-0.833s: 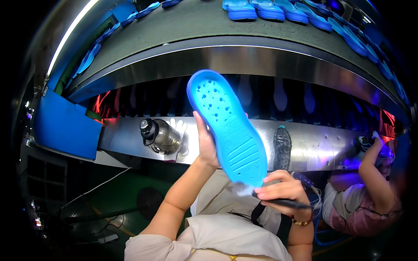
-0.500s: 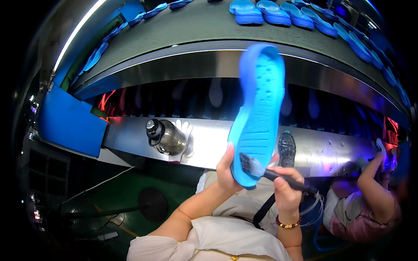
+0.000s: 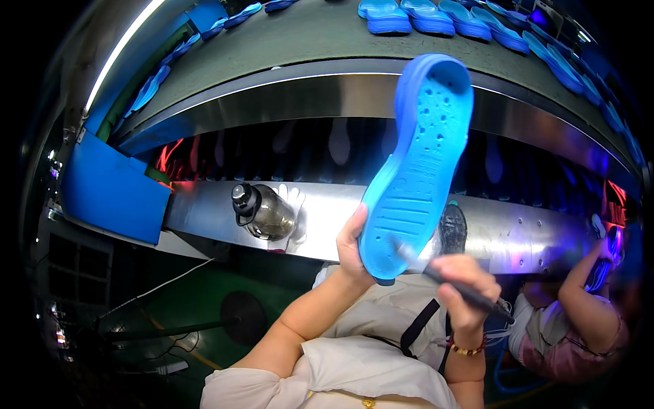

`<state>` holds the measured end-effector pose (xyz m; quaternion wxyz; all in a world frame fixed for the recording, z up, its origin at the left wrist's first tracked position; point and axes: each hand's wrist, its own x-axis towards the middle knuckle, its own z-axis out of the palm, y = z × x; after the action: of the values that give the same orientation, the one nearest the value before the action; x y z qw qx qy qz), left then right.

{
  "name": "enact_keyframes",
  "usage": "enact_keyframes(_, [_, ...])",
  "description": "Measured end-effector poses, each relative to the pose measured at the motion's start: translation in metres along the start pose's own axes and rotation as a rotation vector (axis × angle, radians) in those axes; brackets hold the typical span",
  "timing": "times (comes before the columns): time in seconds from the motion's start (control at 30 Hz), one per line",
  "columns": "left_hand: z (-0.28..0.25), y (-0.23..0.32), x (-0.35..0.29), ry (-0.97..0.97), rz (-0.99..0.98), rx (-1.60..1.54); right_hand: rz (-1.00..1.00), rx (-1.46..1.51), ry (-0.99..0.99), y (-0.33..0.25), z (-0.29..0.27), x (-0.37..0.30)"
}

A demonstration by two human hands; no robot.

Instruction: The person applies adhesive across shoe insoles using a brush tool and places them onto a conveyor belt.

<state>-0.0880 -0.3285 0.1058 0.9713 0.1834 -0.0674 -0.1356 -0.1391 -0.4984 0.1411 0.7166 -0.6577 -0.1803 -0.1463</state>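
Note:
A bright blue shoe sole (image 3: 417, 180) is held up in front of me, its hollow inner face with holes and ridges toward me. My left hand (image 3: 353, 251) grips its lower left edge, thumb along the rim; the other fingers are hidden behind it. Closed round the dark handle of a brush (image 3: 496, 311) is my right hand (image 3: 466, 286), just right of the sole's lower end. The brush's pale, motion-blurred tip lies over the lower part of the sole; whether it touches cannot be made out.
A metal ledge (image 3: 334, 225) carries a dark-capped clear bottle (image 3: 272, 217), a white glove-like thing (image 3: 293, 196) and a black sole (image 3: 454, 230). Beyond, a green conveyor belt (image 3: 300, 41) bears several blue soles (image 3: 429, 19). At right, a co-worker's arm (image 3: 586, 279) reaches toward the ledge.
The sole has moved slightly up and to the right with my left hand. My right hand and the brush have shifted right, and the bristles have swept across the sole's lower end.

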Motion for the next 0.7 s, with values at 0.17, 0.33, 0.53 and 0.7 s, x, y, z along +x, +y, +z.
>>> enact_keyframes(0.17, [-0.002,0.008,0.006,-0.062,-0.044,-0.044,-0.14,-0.251,-0.391,0.002,-0.017,0.016])
enact_keyframes(0.33, [0.007,0.02,0.015,-0.038,-0.147,-0.019,-0.256,-0.321,-0.5,-0.013,-0.004,0.015])
enact_keyframes(0.53, [0.012,0.038,0.02,0.02,-0.541,0.323,-0.152,-0.424,-0.48,-0.015,-0.021,0.024])
enact_keyframes(0.7, [0.014,0.041,0.017,-0.024,-0.862,0.641,-0.021,-0.427,-0.902,-0.009,-0.039,0.023])
